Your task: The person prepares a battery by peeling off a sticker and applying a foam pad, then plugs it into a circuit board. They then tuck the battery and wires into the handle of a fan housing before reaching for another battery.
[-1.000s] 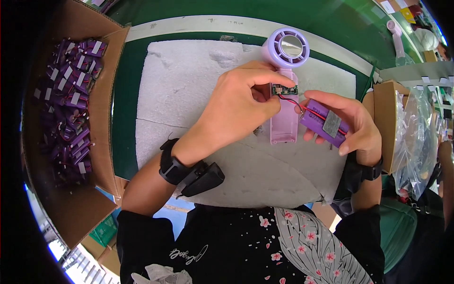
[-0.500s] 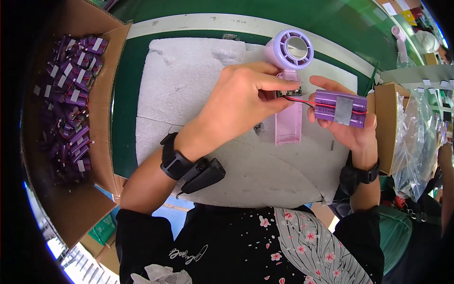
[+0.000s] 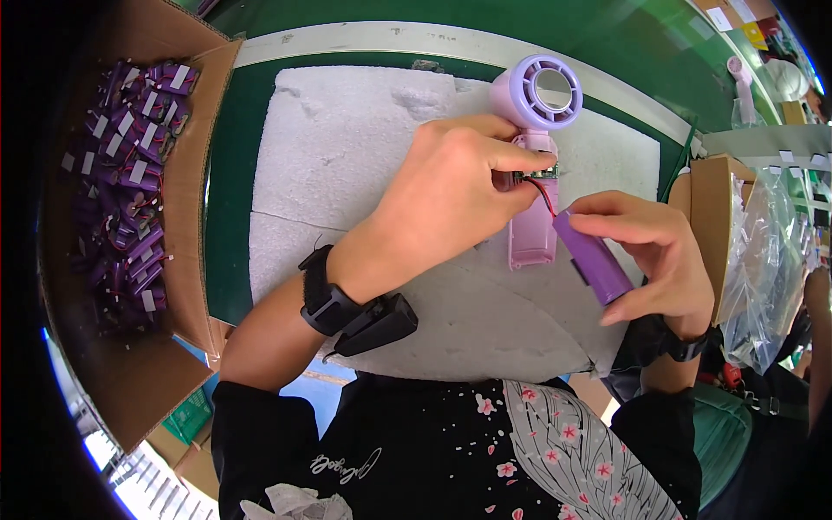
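A lilac handheld fan [image 3: 517, 94] lies on a white foam sheet, its round slotted head at the far end. Its pink handle shell [image 3: 533, 238] is uncovered, and a small green circuit board [image 3: 553, 170] shows near its top. My left hand [image 3: 438, 199] pinches the fan at the board; part of the grip is hidden under the fingers. Red and black wires [image 3: 547, 198] run from there to a purple battery pack [image 3: 596, 262]. That pack is tilted beside the shell, held at its ends between the thumb and fingers of my right hand [image 3: 663, 251].
On the left stands a cardboard box [image 3: 186, 199] full of purple battery packs [image 3: 130, 173]. The foam sheet [image 3: 347, 173] covers the green bench. At the right are another carton [image 3: 712, 225] with clear plastic bags [image 3: 754, 277] and a second fan [image 3: 741, 82] farther back.
My right hand has turned over from palm up to knuckles up, rotating the battery pack and lowering it toward the shell. My left hand keeps its pinch on the fan.
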A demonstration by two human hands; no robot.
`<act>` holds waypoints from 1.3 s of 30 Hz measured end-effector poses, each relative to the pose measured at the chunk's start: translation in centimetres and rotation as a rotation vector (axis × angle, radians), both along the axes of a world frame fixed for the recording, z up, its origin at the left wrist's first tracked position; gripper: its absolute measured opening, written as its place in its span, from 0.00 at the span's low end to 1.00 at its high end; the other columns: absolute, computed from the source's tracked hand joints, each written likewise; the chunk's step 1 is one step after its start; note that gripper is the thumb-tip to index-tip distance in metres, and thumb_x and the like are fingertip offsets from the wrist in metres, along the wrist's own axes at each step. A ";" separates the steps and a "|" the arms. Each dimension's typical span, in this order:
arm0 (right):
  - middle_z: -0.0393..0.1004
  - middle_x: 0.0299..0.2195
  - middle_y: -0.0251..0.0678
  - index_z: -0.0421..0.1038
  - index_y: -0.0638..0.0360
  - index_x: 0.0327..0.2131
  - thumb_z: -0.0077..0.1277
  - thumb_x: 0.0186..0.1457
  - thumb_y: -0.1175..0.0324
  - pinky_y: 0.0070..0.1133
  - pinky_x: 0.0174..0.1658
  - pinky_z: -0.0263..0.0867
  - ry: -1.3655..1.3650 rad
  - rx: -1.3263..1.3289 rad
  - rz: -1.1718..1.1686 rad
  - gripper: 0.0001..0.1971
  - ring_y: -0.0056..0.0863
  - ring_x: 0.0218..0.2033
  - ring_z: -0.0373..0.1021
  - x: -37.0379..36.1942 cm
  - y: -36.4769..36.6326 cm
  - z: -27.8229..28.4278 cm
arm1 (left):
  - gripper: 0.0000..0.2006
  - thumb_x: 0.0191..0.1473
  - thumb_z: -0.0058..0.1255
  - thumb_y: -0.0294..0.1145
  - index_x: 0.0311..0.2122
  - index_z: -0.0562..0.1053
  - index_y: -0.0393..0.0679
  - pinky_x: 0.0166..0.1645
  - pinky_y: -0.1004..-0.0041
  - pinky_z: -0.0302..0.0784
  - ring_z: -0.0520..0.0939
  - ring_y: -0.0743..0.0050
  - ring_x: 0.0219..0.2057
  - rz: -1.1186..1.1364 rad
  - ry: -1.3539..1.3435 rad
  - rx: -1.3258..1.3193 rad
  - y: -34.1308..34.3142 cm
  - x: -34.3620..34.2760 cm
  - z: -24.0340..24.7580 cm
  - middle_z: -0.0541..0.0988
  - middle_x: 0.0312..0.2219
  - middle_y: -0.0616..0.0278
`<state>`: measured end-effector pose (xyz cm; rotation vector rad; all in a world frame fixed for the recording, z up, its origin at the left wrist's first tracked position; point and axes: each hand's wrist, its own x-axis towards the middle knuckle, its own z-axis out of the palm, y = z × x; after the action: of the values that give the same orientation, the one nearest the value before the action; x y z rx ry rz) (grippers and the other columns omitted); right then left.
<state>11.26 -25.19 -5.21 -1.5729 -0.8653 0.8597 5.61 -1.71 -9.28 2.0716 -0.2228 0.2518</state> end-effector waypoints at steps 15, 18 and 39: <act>0.69 0.46 0.41 0.66 0.58 0.47 0.64 0.25 0.79 0.30 0.50 0.65 -0.639 -0.184 -0.167 0.36 0.42 0.48 0.66 -3.2 3.2 -1.1 | 0.13 0.41 0.56 0.21 0.37 0.80 0.41 0.27 0.78 0.75 0.81 0.73 0.22 -0.029 0.050 0.081 0.3 0.4 1.0 0.81 0.28 0.55; 0.69 0.46 0.41 0.66 0.58 0.45 0.65 0.25 0.79 0.30 0.50 0.65 -0.644 -0.165 -0.189 0.35 0.42 0.48 0.66 -3.1 3.3 -1.4 | 0.13 0.41 0.56 0.20 0.37 0.80 0.41 0.27 0.78 0.74 0.81 0.72 0.22 -0.048 0.072 0.075 0.6 0.4 1.1 0.81 0.29 0.55; 0.68 0.51 0.46 0.72 0.66 0.42 0.67 0.27 0.80 0.29 0.48 0.69 -0.730 -0.224 -0.205 0.30 0.43 0.48 0.69 -4.0 3.1 -0.7 | 0.12 0.46 0.54 0.21 0.38 0.80 0.42 0.23 0.77 0.68 0.77 0.69 0.18 -0.121 -0.103 0.108 1.0 0.7 0.3 0.80 0.27 0.55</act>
<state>7.25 -22.12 -5.90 -2.1806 -1.1065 0.2190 6.32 -0.69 -8.94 2.1450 -0.4309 0.2781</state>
